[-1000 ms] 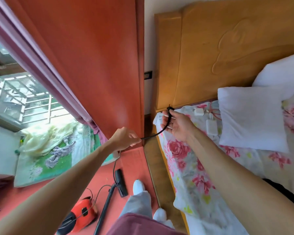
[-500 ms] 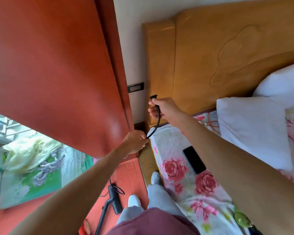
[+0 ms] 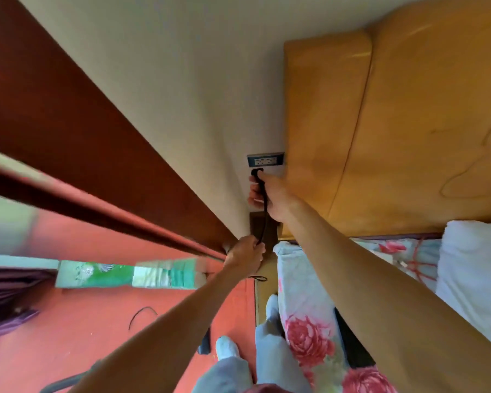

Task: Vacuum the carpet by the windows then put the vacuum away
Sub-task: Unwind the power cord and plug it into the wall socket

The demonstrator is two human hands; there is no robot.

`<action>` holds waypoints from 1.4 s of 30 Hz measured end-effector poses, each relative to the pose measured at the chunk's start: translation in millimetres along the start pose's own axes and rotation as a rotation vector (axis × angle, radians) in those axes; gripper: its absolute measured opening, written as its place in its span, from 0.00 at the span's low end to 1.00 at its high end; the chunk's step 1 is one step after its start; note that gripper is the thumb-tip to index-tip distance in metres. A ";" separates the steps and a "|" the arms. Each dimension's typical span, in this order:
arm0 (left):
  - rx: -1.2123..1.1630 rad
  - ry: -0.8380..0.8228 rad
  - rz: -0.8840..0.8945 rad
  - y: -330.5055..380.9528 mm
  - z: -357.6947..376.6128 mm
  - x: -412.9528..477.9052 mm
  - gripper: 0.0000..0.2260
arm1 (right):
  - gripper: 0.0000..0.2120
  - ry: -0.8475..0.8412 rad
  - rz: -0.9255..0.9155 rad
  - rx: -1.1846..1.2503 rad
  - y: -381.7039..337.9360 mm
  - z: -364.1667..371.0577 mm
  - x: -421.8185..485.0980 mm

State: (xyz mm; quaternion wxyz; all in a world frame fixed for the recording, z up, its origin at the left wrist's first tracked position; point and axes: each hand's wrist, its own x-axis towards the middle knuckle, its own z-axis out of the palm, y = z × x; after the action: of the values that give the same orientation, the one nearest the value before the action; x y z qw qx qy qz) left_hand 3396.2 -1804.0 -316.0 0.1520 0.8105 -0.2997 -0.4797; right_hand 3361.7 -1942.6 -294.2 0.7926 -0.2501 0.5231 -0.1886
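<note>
My right hand [image 3: 270, 194] grips the black plug [image 3: 257, 173] of the vacuum's power cord and holds it just below the wall socket [image 3: 265, 160]. The black cord [image 3: 264, 219] runs down from the plug to my left hand [image 3: 245, 255], which holds it lower, near the corner of the bed. More cord lies looped on the red carpet [image 3: 142, 316]. A dark piece of the vacuum's floor head [image 3: 204, 343] shows by my feet, and its tube [image 3: 65, 382] crosses the bottom left. The vacuum body is out of view.
A wooden headboard [image 3: 394, 123] stands right of the socket. The bed with a rose-print sheet [image 3: 304, 330] and a white pillow [image 3: 474, 270] fills the right. A dark phone [image 3: 352, 344] lies on the sheet. Red curtains [image 3: 54, 123] hang on the left.
The view has swung up toward the wall. My right hand has carried the plug up to just under the socket, and my left hand has followed along the cord.
</note>
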 end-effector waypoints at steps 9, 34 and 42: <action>-0.152 0.128 -0.144 1.6 25.5 62.7 0.09 | 0.13 0.177 0.046 0.016 15.0 17.9 105.0; -0.654 0.430 -0.189 -33.2 74.7 175.4 0.35 | 0.16 0.547 -0.398 -0.151 77.2 1.1 256.4; -0.631 0.441 -0.294 -13.7 84.3 179.6 0.25 | 0.14 0.498 -0.515 -0.314 73.6 -13.0 254.4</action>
State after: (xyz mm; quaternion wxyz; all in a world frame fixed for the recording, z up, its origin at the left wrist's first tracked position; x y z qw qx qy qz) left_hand 3392.3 -1903.4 -488.2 0.3837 0.8416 0.0208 -0.3796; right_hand 3449.5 -2028.6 -529.1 0.5200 -0.4381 0.6421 -0.3541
